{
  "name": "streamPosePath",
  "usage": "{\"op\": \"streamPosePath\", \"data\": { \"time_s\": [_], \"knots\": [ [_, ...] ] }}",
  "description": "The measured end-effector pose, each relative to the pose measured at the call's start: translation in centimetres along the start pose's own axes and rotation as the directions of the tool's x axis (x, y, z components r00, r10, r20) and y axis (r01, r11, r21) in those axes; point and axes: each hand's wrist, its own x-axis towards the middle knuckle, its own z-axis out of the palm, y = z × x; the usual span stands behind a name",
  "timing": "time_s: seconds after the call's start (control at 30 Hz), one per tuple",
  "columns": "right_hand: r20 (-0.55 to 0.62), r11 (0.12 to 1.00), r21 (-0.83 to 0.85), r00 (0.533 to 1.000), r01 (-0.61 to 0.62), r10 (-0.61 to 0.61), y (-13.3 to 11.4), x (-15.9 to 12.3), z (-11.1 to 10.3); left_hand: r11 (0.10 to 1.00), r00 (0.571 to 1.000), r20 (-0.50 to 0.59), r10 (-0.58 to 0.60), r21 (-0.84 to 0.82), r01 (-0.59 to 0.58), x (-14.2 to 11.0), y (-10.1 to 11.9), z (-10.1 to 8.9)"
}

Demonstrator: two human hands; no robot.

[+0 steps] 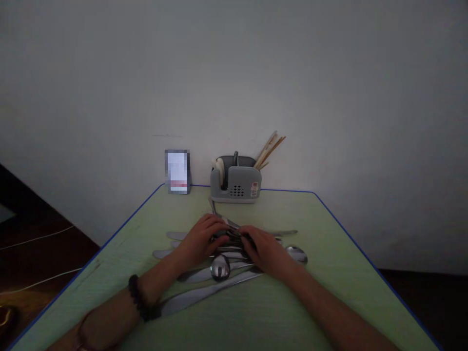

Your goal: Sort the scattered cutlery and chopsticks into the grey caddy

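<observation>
On a light green table lies a loose pile of metal cutlery. My left hand [203,239] reaches in from the left, its fingers and thumb closed about dark, shiny cutlery pieces [234,234] in the middle of the pile. From the right, my right hand [265,248] has its fingertips closed on the same pieces; their exact kind is hard to make out. A round spoon bowl [220,268] faces up just below my hands. Several table knives lie crosswise, the nearest knife [193,298] at a slant. Another spoon [297,254] shows beside my right wrist.
A grey cutlery holder [241,185] stands at the back edge against the wall, with chopsticks [269,150] leaning out on its right. Left of it a phone [178,171] with a lit screen is propped up. The table [321,224] has a blue rim.
</observation>
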Motion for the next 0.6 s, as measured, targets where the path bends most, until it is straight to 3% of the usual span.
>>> {"op": "streamPosePath", "data": {
  "time_s": [0.2, 0.4, 0.6],
  "knots": [
    [-0.086, 0.983, -0.009, 0.980, 0.181, -0.181, 0.12, -0.01, 0.55, 0.997, 0.998, -0.033, 0.060, -0.038, -0.061, 0.02, 0.37, -0.17],
    [-0.140, 0.988, -0.155, 0.990, -0.014, -0.008, 0.23, 0.24, 0.65, 0.995, 0.992, -0.094, -0.080, -0.067, 0.074, -0.18, 0.33, -0.24],
    [-0.090, 0.977, -0.200, 0.994, -0.078, 0.061, 0.52, 0.37, 0.69, 0.973, 0.968, -0.148, -0.204, -0.141, 0.183, -0.24, 0.54, -0.24]
  ]
}}
